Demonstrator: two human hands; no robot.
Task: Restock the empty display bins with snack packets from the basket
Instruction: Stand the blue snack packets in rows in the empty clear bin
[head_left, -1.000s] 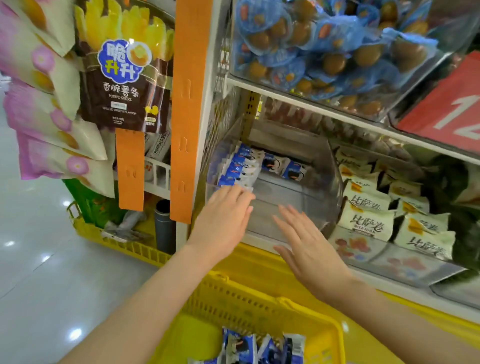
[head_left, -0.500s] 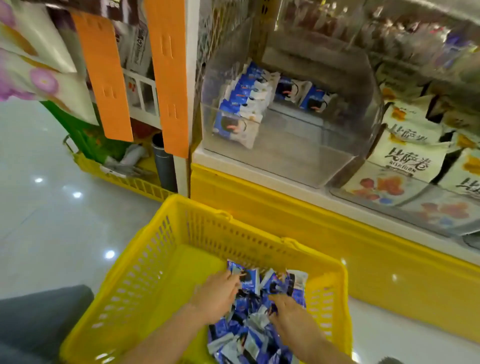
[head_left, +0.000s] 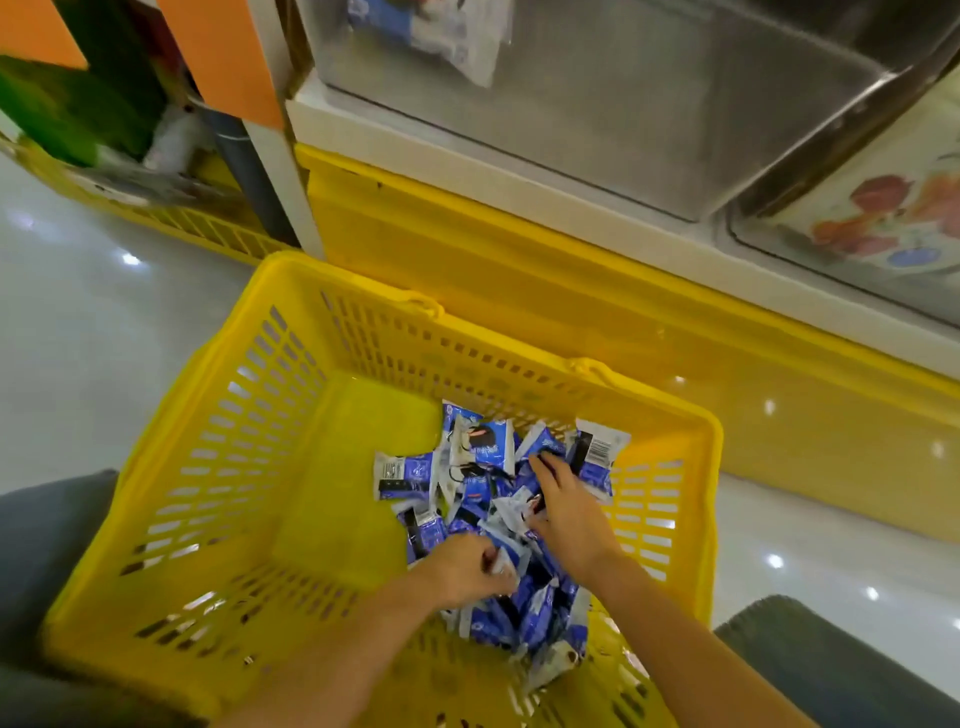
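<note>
Snack packets (head_left: 480, 448) heaped in basket (head_left: 218, 441), long axes pointing every way

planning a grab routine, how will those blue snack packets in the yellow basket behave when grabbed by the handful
Probably light and floppy: the blue snack packets lie crumpled, overlapping in the yellow basket. Their film looks glossy, so a handful may shed a few. The left hand and right hand dig in, suggesting scooping suits them.

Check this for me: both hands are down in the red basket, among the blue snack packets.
Wrong in one respect: the basket is yellow, not red, as the head view shows. Both the left hand and the right hand are down in it, among the blue snack packets.
</note>
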